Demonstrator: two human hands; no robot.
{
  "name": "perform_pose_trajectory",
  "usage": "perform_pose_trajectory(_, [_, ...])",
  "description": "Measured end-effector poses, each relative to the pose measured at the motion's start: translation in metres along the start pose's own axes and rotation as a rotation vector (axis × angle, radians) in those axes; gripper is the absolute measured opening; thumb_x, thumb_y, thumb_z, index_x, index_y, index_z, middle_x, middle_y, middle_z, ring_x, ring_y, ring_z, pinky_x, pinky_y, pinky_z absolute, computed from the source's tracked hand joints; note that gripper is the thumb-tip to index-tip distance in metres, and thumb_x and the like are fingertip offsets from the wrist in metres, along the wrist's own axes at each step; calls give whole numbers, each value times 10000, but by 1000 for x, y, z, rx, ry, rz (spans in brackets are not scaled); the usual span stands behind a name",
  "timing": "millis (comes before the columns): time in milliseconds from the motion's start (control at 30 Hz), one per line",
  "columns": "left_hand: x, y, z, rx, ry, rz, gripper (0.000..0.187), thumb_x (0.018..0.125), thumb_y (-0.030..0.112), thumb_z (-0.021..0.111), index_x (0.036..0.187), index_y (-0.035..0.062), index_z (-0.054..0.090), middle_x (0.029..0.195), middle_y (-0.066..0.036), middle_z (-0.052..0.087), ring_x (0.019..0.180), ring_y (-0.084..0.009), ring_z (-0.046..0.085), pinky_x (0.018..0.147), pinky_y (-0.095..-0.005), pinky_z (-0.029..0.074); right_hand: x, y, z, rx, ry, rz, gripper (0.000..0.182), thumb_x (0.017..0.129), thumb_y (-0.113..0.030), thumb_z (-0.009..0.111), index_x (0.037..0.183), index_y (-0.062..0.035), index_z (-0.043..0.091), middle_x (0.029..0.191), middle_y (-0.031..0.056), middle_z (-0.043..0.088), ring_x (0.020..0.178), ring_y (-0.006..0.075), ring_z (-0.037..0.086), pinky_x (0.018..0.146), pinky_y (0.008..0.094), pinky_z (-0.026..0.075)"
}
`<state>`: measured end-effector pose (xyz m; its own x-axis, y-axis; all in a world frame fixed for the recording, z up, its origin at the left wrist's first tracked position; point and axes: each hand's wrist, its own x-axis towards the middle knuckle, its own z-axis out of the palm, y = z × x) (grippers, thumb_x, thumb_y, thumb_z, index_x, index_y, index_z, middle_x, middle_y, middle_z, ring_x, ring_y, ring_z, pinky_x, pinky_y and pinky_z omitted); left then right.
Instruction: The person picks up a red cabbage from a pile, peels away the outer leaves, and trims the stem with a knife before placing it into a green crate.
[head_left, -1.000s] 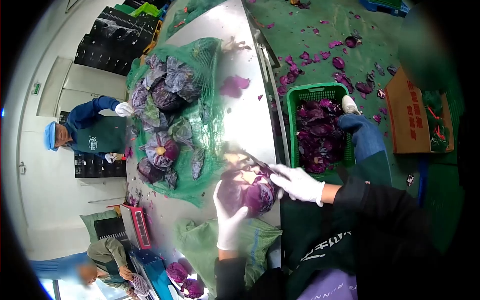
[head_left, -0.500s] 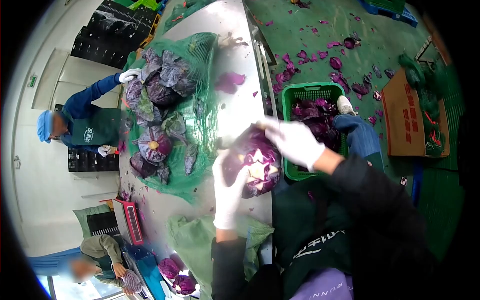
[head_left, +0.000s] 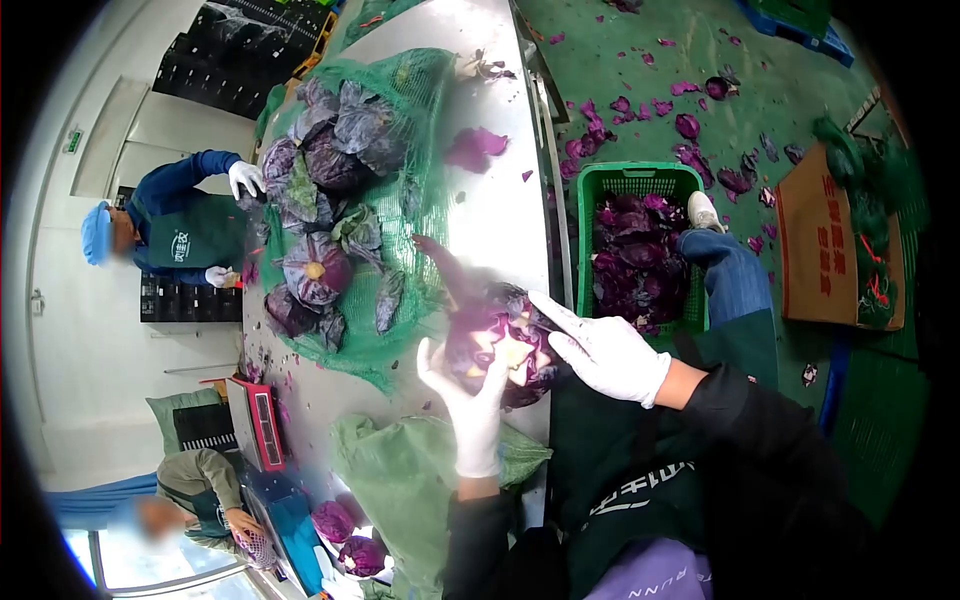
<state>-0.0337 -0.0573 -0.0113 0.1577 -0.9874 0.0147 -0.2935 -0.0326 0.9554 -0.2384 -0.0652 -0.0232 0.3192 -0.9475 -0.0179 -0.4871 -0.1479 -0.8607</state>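
I hold a red cabbage (head_left: 500, 340) over the near edge of the steel table (head_left: 480, 210), its pale cut stem facing me. My left hand (head_left: 468, 400), in a white glove, cups it from below and the left. My right hand (head_left: 605, 352), also gloved, grips its right side, fingers on the outer leaves. A loose purple leaf sticks up from the head toward the upper left.
A green net sack (head_left: 340, 200) of red cabbages lies open on the table. A green crate (head_left: 640, 250) of purple leaves stands on the floor to the right, beside a cardboard box (head_left: 830, 250). Two other people work at the left; a green bag (head_left: 400, 480) lies near me.
The cabbage has been turned and lowered slightly in my hands. My right hand slid from the top of the head down to its right side. A leaf now sticks out.
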Motion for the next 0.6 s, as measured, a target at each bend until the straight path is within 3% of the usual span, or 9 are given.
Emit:
perform_pose_trajectory(33, [3, 1, 1, 161, -20, 119, 827, 860, 73, 746, 1521, 65, 250, 1465, -145, 381, 1250, -230, 488, 1083, -367, 394, 1, -2, -2, -47, -11, -15, 610, 1043, -329, 416, 1565, -77, 227, 692, 176, 642, 560, 350, 616, 546, 431, 506])
perform_pose_trajectory(133, [1, 12, 9, -29, -76, -55, 761, 853, 87, 753, 1495, 56, 346, 1435, -136, 439, 1271, -227, 483, 1092, -368, 387, 2, 5, 2, -155, 71, -85, 573, 1038, -320, 434, 1540, -76, 301, 697, 151, 649, 549, 321, 621, 521, 417, 505])
perform_pose_trajectory(200, [2, 5, 8, -38, -60, -21, 714, 857, 69, 739, 1475, 52, 382, 1387, -124, 489, 1258, -211, 490, 1088, -355, 390, 7, 12, 2, -176, 123, -142, 541, 1034, -318, 448, 1515, -85, 363, 702, 148, 649, 553, 319, 624, 521, 420, 506])
perform_pose_trajectory(267, [3, 4, 6, -36, -63, -18, 710, 858, 53, 728, 1477, 52, 380, 1393, -119, 484, 1251, -206, 494, 1085, -350, 392, 16, 21, 5, -76, 194, -85, 440, 1031, -322, 462, 1441, -165, 476, 719, 171, 652, 593, 352, 640, 567, 441, 525])
perform_pose_trajectory(367, [0, 10, 8, -80, -55, -34, 702, 858, 43, 713, 1478, 55, 384, 1396, -114, 483, 1257, -204, 488, 1087, -346, 386, 38, 38, 2, 243, 134, 135, 412, 1029, -324, 466, 1425, -212, 489, 711, 226, 638, 631, 409, 643, 613, 484, 525])
perform_pose_trajectory(400, [0, 11, 10, -101, -49, -40, 699, 859, 42, 709, 1479, 55, 384, 1398, -113, 481, 1261, -204, 485, 1090, -346, 383, 47, 48, 6, 382, 143, 193, 380, 1046, -279, 469, 1407, -163, 499, 615, 36, 520, 508, 103, 507, 511, 282, 436])
perform_pose_trajectory(500, [-10, 7, 5, -145, -16, -81, 710, 869, 44, 690, 1494, 49, 352, 1414, -128, 462, 1291, -222, 459, 1111, -369, 356, 67, 62, -9, 682, 2, 404, 399, 1056, -349, 471, 1415, -180, 499, 597, -43, 479, 476, 59, 418, 446, 211, 355])
perform_pose_trajectory(533, [-10, 9, 7, -195, -7, -91, 716, 869, 43, 687, 1497, 48, 343, 1418, -133, 457, 1299, -227, 452, 1115, -376, 351, 65, 56, -9, 578, -8, 421, 445, 1024, -320, 505, 1409, -96, 506, 1015, 69, 700, 657, 141, 616, 586, 293, 499])
perform_pose_trajectory(600, [-17, -8, 0, -82, 52, 11, 708, 849, 58, 724, 1453, 15, 357, 1372, -141, 458, 1275, -230, 448, 1097, -378, 360, 49, 37, -1, 382, 163, 249, 505, 1013, -373, 518, 1411, -65, 483, 1074, 180, 703, 798, 297, 706, 692, 381, 549])
